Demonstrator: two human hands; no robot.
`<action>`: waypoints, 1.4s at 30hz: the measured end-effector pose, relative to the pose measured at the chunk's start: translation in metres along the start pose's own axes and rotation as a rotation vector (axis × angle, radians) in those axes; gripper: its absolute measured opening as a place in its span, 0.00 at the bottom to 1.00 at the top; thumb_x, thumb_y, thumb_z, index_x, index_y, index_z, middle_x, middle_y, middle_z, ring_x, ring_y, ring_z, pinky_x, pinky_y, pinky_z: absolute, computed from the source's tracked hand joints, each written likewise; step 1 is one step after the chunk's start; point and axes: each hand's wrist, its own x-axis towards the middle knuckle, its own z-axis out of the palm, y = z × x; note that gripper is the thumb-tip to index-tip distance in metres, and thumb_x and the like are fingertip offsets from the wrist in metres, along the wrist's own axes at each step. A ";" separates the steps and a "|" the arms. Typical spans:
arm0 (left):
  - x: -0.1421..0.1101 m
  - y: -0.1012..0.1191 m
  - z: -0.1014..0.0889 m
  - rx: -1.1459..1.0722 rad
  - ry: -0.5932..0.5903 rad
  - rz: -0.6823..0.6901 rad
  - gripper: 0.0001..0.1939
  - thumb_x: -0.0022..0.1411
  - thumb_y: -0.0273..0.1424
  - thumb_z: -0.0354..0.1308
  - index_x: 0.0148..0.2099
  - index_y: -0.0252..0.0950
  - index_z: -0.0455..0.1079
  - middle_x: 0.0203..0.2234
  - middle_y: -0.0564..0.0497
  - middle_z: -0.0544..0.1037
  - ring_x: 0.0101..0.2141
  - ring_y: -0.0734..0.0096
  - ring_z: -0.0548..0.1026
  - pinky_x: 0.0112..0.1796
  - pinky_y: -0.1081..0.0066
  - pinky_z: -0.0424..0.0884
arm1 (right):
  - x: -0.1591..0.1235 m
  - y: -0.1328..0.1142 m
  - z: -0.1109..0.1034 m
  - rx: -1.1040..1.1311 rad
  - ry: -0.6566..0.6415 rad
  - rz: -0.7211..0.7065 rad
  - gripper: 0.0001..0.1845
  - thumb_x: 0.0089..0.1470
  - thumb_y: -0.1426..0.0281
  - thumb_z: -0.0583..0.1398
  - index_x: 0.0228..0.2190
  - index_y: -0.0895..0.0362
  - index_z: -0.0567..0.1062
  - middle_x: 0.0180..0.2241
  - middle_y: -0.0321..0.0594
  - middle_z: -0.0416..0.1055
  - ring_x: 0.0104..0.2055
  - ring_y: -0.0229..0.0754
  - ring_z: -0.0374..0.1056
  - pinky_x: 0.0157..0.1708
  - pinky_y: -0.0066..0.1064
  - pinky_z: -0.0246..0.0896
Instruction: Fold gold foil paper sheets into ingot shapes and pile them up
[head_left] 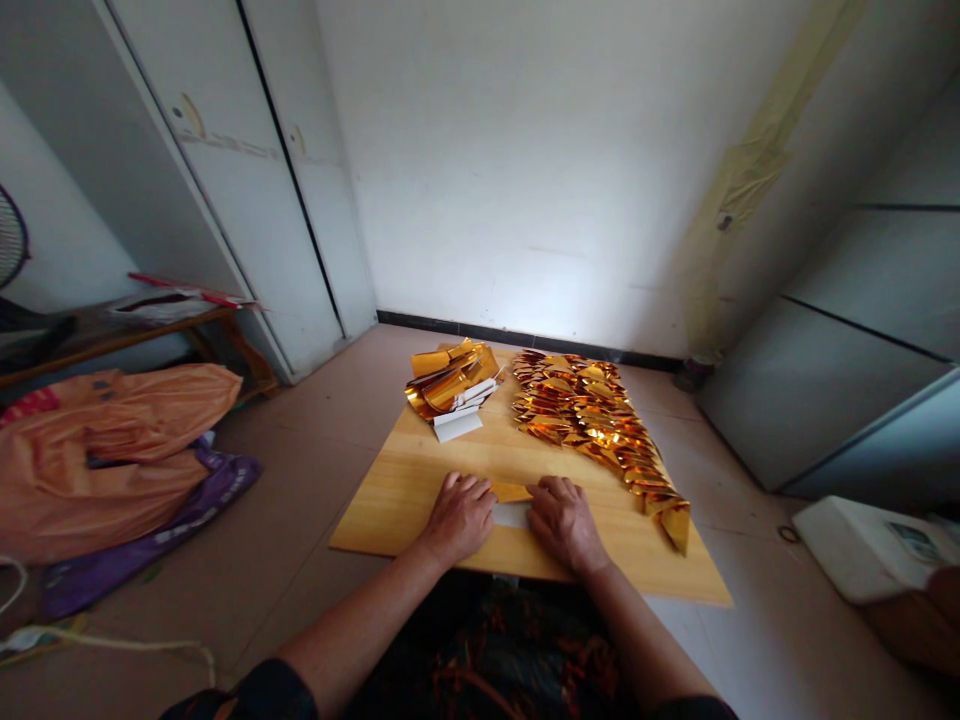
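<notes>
A piece of gold foil paper (pixel 512 492) lies at the front of the wooden board, a gold strip showing along its far side and a pale area nearer me. My left hand (pixel 459 515) grips its left end with curled fingers. At the right end, my right hand (pixel 566 518) is closed on the same paper, fingertips pressed down. Beyond my left hand sits a loose pile of gold foil sheets (pixel 450 385), some with white backs up. Many folded gold foil pieces (pixel 592 400) lie in overlapping rows to the right.
The wooden board (pixel 390 490) stands close before me. Left are an orange cloth or bag (pixel 112 450), a purple bag (pixel 165 530) and a low wooden bench (pixel 135 335). A grey cabinet (pixel 847 350) and a white box (pixel 862 550) stand right. A white wall (pixel 525 180) rises behind.
</notes>
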 end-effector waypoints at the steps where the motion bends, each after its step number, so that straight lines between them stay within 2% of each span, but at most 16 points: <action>1: 0.000 0.000 0.000 0.004 0.002 0.002 0.07 0.59 0.26 0.52 0.39 0.38 0.71 0.39 0.47 0.75 0.41 0.61 0.68 0.45 0.57 0.57 | 0.000 -0.001 -0.001 0.006 -0.016 -0.020 0.16 0.55 0.68 0.56 0.47 0.53 0.72 0.46 0.44 0.66 0.46 0.45 0.58 0.45 0.35 0.49; 5: -0.001 0.001 0.001 0.025 -0.017 0.016 0.08 0.61 0.27 0.52 0.41 0.39 0.71 0.41 0.46 0.75 0.42 0.61 0.69 0.46 0.58 0.58 | 0.000 -0.004 -0.003 0.018 -0.088 -0.087 0.12 0.58 0.68 0.54 0.42 0.51 0.74 0.46 0.40 0.69 0.47 0.44 0.59 0.47 0.35 0.49; 9: -0.003 0.000 0.002 0.040 -0.054 0.034 0.11 0.61 0.28 0.52 0.45 0.43 0.71 0.45 0.46 0.73 0.42 0.61 0.69 0.47 0.57 0.58 | -0.002 -0.001 -0.005 0.028 -0.106 -0.104 0.13 0.59 0.67 0.53 0.44 0.51 0.73 0.46 0.40 0.70 0.46 0.43 0.59 0.47 0.35 0.49; 14: -0.006 -0.001 -0.003 0.022 -0.105 0.035 0.16 0.58 0.39 0.57 0.49 0.46 0.69 0.49 0.47 0.70 0.47 0.60 0.66 0.52 0.54 0.54 | -0.006 0.008 -0.002 0.054 -0.113 -0.148 0.19 0.54 0.60 0.59 0.47 0.51 0.72 0.49 0.42 0.68 0.48 0.47 0.59 0.47 0.38 0.50; 16: -0.005 -0.001 -0.005 0.014 -0.110 0.033 0.17 0.58 0.41 0.57 0.50 0.47 0.69 0.50 0.48 0.70 0.49 0.60 0.65 0.52 0.53 0.53 | -0.006 0.011 -0.001 0.059 -0.106 -0.153 0.19 0.54 0.60 0.59 0.47 0.50 0.72 0.49 0.42 0.68 0.48 0.47 0.60 0.47 0.38 0.51; 20: 0.004 0.000 -0.008 0.031 -0.119 0.043 0.12 0.59 0.34 0.56 0.46 0.45 0.71 0.48 0.49 0.70 0.48 0.60 0.64 0.50 0.56 0.57 | -0.003 0.012 0.004 0.058 -0.078 -0.140 0.14 0.55 0.61 0.59 0.44 0.49 0.74 0.46 0.41 0.69 0.46 0.45 0.61 0.46 0.37 0.51; 25: 0.013 -0.001 -0.005 -0.027 -0.191 0.080 0.09 0.60 0.27 0.51 0.40 0.39 0.72 0.37 0.49 0.73 0.41 0.65 0.67 0.43 0.65 0.64 | 0.002 0.006 0.011 0.062 -0.026 -0.099 0.09 0.56 0.65 0.58 0.38 0.50 0.77 0.41 0.41 0.71 0.44 0.44 0.61 0.44 0.35 0.52; 30: 0.009 -0.001 -0.001 -0.073 -0.139 0.094 0.11 0.56 0.33 0.57 0.42 0.38 0.71 0.38 0.48 0.72 0.41 0.64 0.67 0.43 0.65 0.64 | 0.005 0.004 0.012 0.086 -0.002 -0.072 0.09 0.57 0.65 0.58 0.36 0.50 0.78 0.39 0.40 0.71 0.43 0.43 0.62 0.43 0.35 0.51; 33: 0.008 0.004 0.002 -0.012 -0.109 0.055 0.07 0.59 0.32 0.55 0.38 0.38 0.72 0.34 0.49 0.73 0.39 0.65 0.68 0.41 0.65 0.64 | 0.004 0.007 0.008 0.129 -0.022 -0.095 0.10 0.55 0.63 0.59 0.38 0.50 0.78 0.40 0.41 0.71 0.43 0.44 0.62 0.43 0.36 0.52; 36: 0.006 0.009 0.005 0.031 -0.065 0.032 0.08 0.62 0.31 0.52 0.35 0.38 0.72 0.32 0.49 0.73 0.37 0.65 0.69 0.40 0.64 0.63 | 0.002 0.011 0.005 0.172 -0.057 -0.153 0.14 0.54 0.61 0.60 0.42 0.50 0.76 0.42 0.42 0.70 0.44 0.45 0.61 0.44 0.37 0.52; 39: 0.004 0.010 0.007 0.034 -0.020 0.023 0.07 0.62 0.31 0.52 0.38 0.40 0.73 0.35 0.49 0.74 0.38 0.65 0.70 0.39 0.64 0.62 | 0.001 0.016 0.006 0.194 -0.069 -0.184 0.13 0.55 0.63 0.59 0.42 0.49 0.76 0.43 0.42 0.70 0.44 0.45 0.61 0.45 0.37 0.53; 42: 0.001 0.009 0.009 0.035 -0.005 0.022 0.07 0.61 0.30 0.53 0.39 0.40 0.72 0.37 0.49 0.75 0.39 0.64 0.70 0.40 0.63 0.62 | 0.003 0.020 0.011 0.202 -0.055 -0.186 0.10 0.56 0.66 0.58 0.39 0.49 0.77 0.41 0.41 0.71 0.43 0.43 0.62 0.44 0.36 0.52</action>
